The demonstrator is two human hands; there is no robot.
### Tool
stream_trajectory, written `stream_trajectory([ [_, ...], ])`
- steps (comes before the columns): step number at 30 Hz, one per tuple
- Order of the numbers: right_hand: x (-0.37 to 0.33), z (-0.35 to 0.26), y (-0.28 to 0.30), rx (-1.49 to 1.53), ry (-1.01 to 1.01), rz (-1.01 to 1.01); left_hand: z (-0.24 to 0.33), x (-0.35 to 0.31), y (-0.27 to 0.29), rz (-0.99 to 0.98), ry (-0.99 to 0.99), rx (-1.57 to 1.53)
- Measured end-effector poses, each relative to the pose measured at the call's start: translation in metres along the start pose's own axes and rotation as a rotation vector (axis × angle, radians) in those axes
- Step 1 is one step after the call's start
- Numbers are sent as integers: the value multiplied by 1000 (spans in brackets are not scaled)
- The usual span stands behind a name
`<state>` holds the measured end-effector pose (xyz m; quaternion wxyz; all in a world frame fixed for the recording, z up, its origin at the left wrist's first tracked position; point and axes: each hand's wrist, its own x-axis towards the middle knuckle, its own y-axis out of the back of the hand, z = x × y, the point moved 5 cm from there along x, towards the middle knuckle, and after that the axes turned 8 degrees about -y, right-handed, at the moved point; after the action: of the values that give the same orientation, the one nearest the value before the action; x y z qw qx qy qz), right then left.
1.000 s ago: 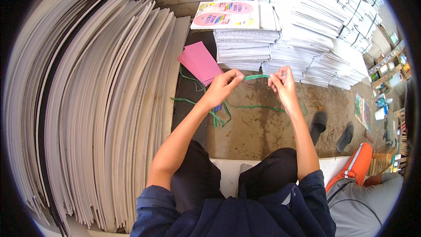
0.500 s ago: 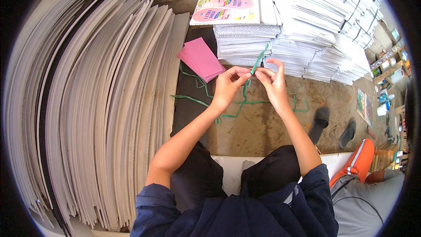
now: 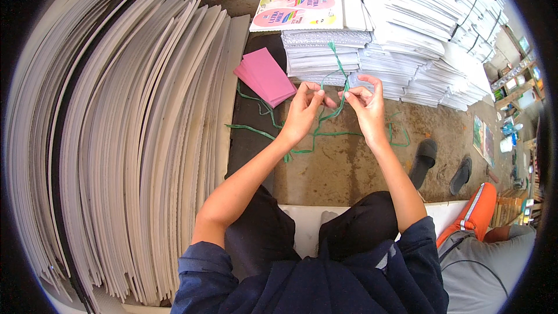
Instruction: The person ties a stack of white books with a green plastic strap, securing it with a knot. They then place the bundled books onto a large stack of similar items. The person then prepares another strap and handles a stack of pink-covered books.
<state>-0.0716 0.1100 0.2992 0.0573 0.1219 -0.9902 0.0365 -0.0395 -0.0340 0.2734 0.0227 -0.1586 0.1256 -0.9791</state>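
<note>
Green twine (image 3: pixel 339 61), long axis slanting away-left, frayed tip pointing beyond right hand (image 3: pixel 368 108)

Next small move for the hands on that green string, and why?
Probably ease the left hand gently away from the right hand to take up slack: the green string arches in a thin, open loop above them, the right thumb and finger pinch it, and a frayed end stands up free. Whether the left fingers grip it is unclear.
</note>
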Motion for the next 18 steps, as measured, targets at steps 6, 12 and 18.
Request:
stream_trajectory([
  [6,-1,-1,-3,13,5,-28,0,-1,-9,-79,25,158],
  [12,-3,-1,-3,69,-43,-58,2,-3,-11,-84,12,333],
  [18,-1,-3,12,282,-67,63,-15,-5,-16,-300,139,164],
])
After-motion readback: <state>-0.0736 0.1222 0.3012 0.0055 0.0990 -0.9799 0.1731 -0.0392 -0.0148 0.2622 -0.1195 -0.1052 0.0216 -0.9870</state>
